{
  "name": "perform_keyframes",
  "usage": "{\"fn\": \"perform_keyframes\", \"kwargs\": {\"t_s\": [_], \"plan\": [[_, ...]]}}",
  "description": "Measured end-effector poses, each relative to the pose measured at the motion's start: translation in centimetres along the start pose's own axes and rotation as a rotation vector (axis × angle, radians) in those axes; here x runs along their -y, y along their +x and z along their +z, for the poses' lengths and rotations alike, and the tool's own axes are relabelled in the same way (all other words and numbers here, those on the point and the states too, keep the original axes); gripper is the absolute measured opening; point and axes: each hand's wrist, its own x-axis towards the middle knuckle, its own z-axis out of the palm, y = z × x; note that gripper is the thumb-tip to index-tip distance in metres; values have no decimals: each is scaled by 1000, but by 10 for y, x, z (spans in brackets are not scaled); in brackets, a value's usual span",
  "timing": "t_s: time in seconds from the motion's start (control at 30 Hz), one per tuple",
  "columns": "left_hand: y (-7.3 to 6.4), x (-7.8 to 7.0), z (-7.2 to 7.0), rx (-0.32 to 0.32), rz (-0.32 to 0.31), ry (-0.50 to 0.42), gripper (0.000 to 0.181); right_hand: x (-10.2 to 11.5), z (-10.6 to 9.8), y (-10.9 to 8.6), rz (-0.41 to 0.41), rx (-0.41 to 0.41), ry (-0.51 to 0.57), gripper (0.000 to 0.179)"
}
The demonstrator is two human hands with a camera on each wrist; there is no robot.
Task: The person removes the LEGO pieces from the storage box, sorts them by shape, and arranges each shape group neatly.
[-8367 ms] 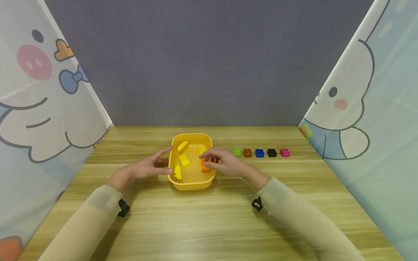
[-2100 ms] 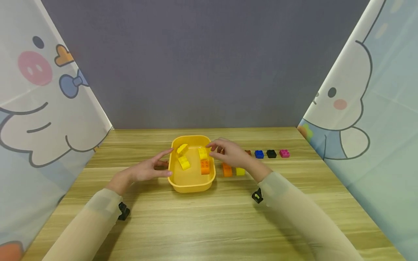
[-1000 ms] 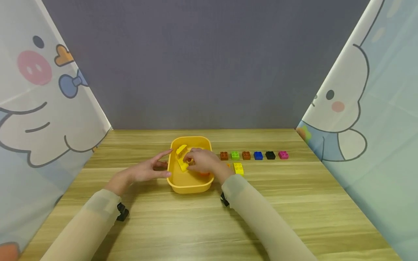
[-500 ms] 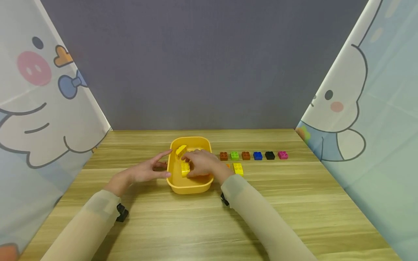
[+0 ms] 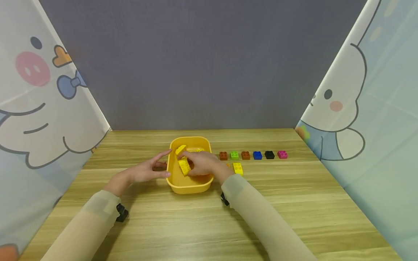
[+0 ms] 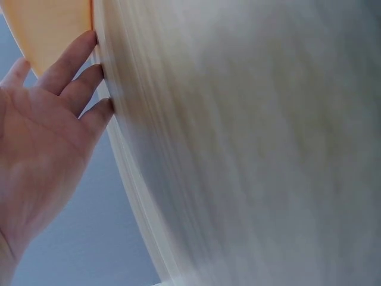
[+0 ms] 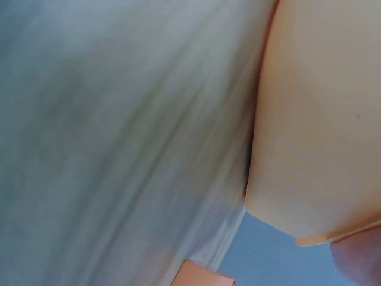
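Note:
My right hand (image 5: 201, 163) reaches down into the yellow plastic bin (image 5: 189, 189), thumb and fingers pinching a yellow toy brick (image 5: 184, 167) with studs. Behind that brick, a curved yellow block (image 5: 180, 149) leans near the bin's left wall. Another yellow brick (image 5: 200, 149) shows only in part past my knuckles. My left hand (image 5: 147, 171) rests against the bin's left side, thumb and index finger spread apart. In the left wrist view, the fingers of my left hand (image 6: 50, 128) are extended beside the bin (image 6: 50, 27). The right wrist view shows mostly the bin's outer wall (image 7: 315, 131).
Right of the bin runs a row of small bricks: brown (image 5: 223, 156), lime green (image 5: 234, 155), brown (image 5: 245, 155), blue (image 5: 257, 155), black (image 5: 269, 155) and pink (image 5: 282, 154). In front of the row lie a yellow brick (image 5: 238, 168) and a mostly hidden orange brick (image 5: 228, 165).
The curved yellow block at the bin's front left is gone since the first frame. My right hand has moved from the row into the bin, and the yellow brick has turned in its fingers.

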Motion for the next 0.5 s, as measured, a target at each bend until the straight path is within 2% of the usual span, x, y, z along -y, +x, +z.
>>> {"fn": "perform_keyframes", "kwargs": {"t_s": [0.4, 0.5], "plan": [[-1, 0, 0, -13, -5, 23, 100, 0, -8, -3, -63, -84, 321, 63], [-1, 0, 0, -17, -15, 20, 100, -1, -13, -6, -78, -111, 364, 62]]}}
